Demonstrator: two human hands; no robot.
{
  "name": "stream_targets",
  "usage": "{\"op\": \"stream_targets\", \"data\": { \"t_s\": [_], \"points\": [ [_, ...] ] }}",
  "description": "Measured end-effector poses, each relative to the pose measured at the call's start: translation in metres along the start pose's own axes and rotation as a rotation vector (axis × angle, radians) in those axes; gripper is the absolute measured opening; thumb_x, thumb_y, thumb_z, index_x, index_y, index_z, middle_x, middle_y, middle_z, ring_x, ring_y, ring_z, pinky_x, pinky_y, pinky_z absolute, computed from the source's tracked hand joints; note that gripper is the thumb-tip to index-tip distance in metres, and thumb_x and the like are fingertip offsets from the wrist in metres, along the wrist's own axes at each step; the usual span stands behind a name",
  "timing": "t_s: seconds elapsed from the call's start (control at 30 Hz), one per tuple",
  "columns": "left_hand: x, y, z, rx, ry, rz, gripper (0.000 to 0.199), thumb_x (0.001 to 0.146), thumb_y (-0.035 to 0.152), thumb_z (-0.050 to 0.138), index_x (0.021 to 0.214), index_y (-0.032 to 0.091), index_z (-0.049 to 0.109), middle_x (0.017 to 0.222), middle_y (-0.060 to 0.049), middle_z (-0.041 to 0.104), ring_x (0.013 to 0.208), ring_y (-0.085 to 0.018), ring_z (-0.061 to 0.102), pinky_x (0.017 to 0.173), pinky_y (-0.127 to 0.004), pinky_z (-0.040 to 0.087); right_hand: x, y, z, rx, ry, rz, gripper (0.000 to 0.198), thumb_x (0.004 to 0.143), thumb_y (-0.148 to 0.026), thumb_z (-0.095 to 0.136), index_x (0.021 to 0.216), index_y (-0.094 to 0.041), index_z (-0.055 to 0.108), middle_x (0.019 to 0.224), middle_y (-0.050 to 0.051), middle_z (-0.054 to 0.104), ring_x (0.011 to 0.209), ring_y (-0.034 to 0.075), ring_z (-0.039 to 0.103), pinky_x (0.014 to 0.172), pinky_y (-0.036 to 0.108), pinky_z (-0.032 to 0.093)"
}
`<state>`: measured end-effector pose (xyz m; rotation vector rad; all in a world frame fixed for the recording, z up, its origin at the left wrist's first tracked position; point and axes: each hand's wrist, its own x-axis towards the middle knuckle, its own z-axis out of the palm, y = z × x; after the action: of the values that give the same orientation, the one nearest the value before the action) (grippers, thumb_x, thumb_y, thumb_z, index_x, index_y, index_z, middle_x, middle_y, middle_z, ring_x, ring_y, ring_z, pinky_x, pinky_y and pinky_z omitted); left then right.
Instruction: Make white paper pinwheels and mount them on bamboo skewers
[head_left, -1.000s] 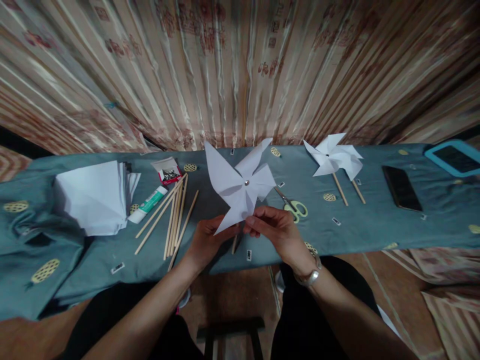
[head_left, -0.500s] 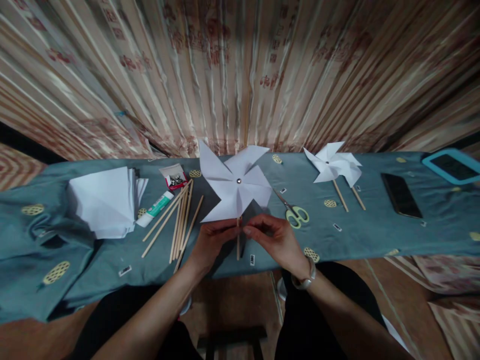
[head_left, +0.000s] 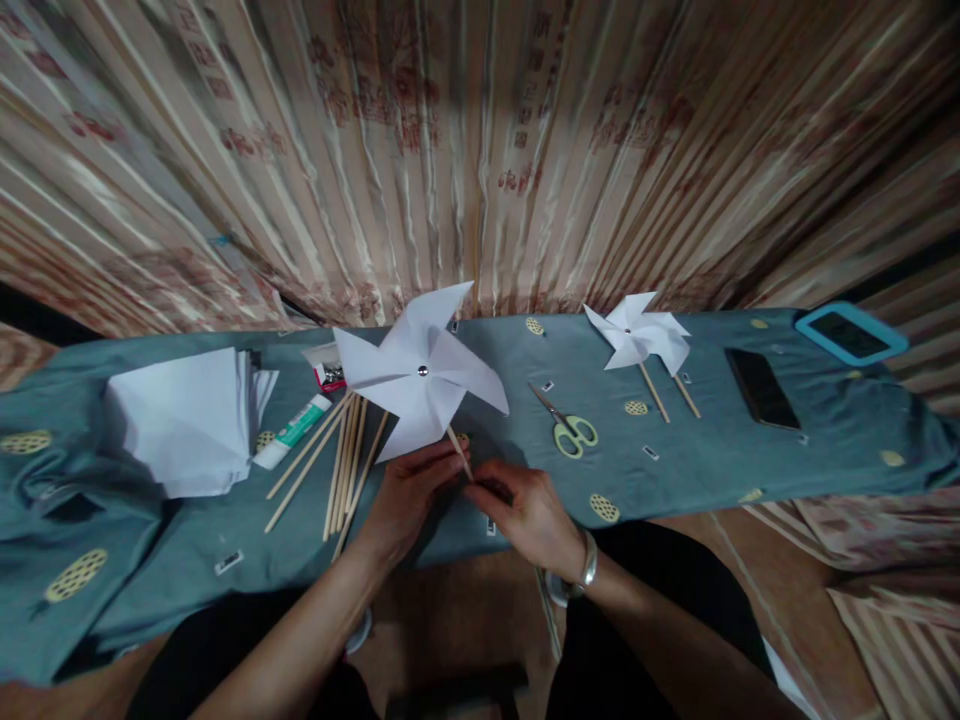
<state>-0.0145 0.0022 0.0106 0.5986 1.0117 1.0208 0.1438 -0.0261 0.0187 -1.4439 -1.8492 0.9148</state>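
Observation:
A white paper pinwheel [head_left: 450,385] with a silver pin at its centre is held up in front of me, its wooden stick slanting down to the right. Around the stick, below the blades, my left hand [head_left: 411,490] is closed. The thumb and fingers of my right hand [head_left: 529,510] pinch the stick's lower end. Several bare wooden sticks [head_left: 346,460] lie left of my left hand, and green-handled scissors [head_left: 574,434] lie beyond my right hand.
On the patterned cloth lie a paper stack [head_left: 180,420], a glue tube [head_left: 294,430] and a small box of pins [head_left: 328,372], partly hidden by the pinwheel. To the right are finished-looking pinwheels [head_left: 637,335], a black phone [head_left: 762,388] and a blue-framed device [head_left: 851,335].
The pinwheel has tilted left, its stick going from upright to slanted, and its blades have turned. Both hands still grip the stick. The whole view has shifted slightly.

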Motion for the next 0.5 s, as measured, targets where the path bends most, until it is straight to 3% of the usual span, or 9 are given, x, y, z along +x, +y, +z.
{"op": "stream_targets", "data": {
  "t_s": [0.1, 0.2, 0.37, 0.5],
  "points": [
    [0.000, -0.001, -0.001, 0.055, -0.011, 0.023, 0.035, 0.058, 0.035, 0.089, 0.088, 0.020, 0.080, 0.091, -0.006, 0.079, 0.081, -0.015, 0.069, 0.074, -0.023, 0.051, 0.002, 0.008, -0.014, -0.021, 0.059, -0.013, 0.011, 0.090, -0.027, 0.062, 0.085, -0.021, 0.070, 0.074, -0.001, 0.073, 0.065, 0.013, 0.066, 0.063, 0.023, 0.046],
    [-0.001, 0.000, -0.003, 0.097, -0.004, 0.019, 0.037, 0.060, 0.037, 0.088, 0.092, 0.022, 0.080, 0.093, -0.006, 0.079, 0.082, -0.015, 0.070, 0.072, -0.022, 0.051, 0.006, 0.022, -0.046, -0.086, 0.169, -0.001, 0.020, 0.091, -0.035, 0.059, 0.088, -0.020, 0.071, 0.076, 0.001, 0.074, 0.064, 0.015, 0.067, 0.061, 0.023, 0.047],
    [-0.003, 0.002, -0.005, 0.127, -0.001, 0.025, 0.033, 0.060, 0.035, 0.088, 0.089, 0.022, 0.080, 0.092, -0.005, 0.079, 0.081, -0.015, 0.071, 0.071, -0.022, 0.051, 0.011, 0.061, -0.111, -0.441, 0.431, 0.083, 0.039, 0.091, -0.051, 0.052, 0.091, -0.019, 0.074, 0.077, 0.006, 0.075, 0.063, 0.019, 0.067, 0.061, 0.027, 0.047],
    [-0.004, 0.002, -0.005, 0.133, 0.005, 0.029, 0.031, 0.060, 0.033, 0.088, 0.088, 0.021, 0.080, 0.089, -0.005, 0.079, 0.080, -0.015, 0.071, 0.072, -0.023, 0.052, 0.011, 0.090, -0.145, -0.711, 0.517, 0.197, 0.043, 0.092, -0.050, 0.049, 0.095, -0.015, 0.074, 0.078, 0.012, 0.076, 0.069, 0.025, 0.071, 0.061, 0.029, 0.044]
  ]
}}
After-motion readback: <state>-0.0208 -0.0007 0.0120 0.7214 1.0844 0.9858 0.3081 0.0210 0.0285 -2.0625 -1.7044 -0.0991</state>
